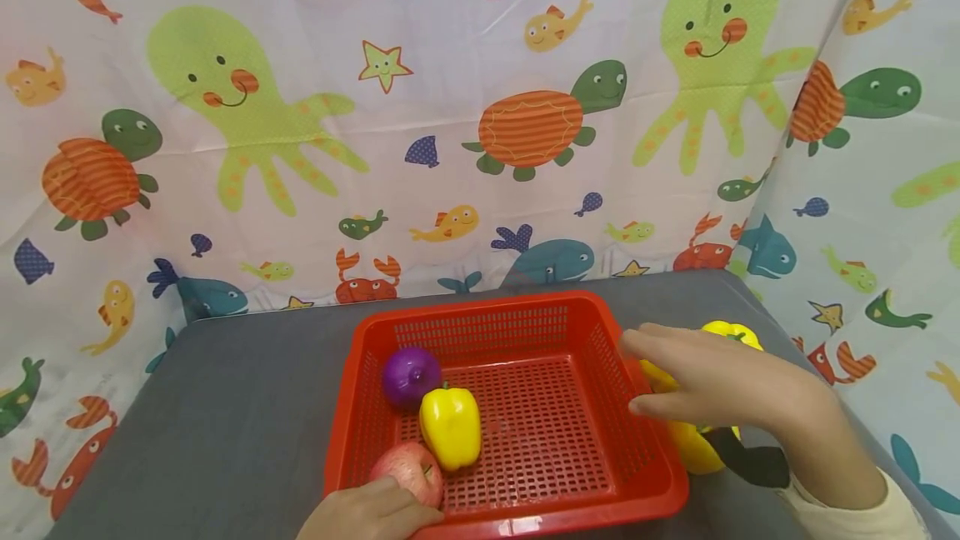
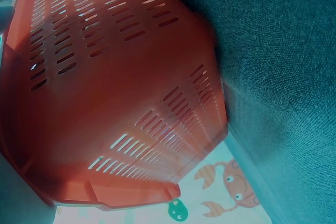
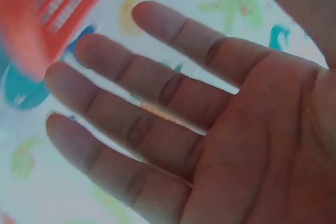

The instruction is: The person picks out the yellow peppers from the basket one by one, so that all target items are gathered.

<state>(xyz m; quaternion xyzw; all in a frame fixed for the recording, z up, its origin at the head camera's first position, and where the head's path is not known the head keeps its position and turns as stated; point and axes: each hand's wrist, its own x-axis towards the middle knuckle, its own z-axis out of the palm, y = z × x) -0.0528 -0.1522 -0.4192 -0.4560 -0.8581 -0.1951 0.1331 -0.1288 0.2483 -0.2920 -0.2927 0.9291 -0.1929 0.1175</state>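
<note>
A red plastic basket [image 1: 495,517] with slotted walls stands on the grey table. Inside lie a shiny purple round vegetable [image 1: 412,377], a yellow bell pepper [image 1: 451,427] and a red apple [image 1: 408,473]. My left hand [image 1: 371,513] grips the basket's rim at the near left corner, beside the apple. In the left wrist view the basket's outer wall [image 2: 89,114] fills much of the frame. My right hand [image 1: 720,377] is beside the right rim, its fingers [image 3: 152,77] straight and spread, palm bare. Yellow bell peppers [image 1: 733,332] lie beyond and below it, partly hidden.
The grey tabletop [image 1: 247,407] extends left of the basket. A white curtain [image 1: 442,40] printed with sea animals hangs behind the table and along both sides. A dark strap [image 1: 750,458] crosses my right wrist.
</note>
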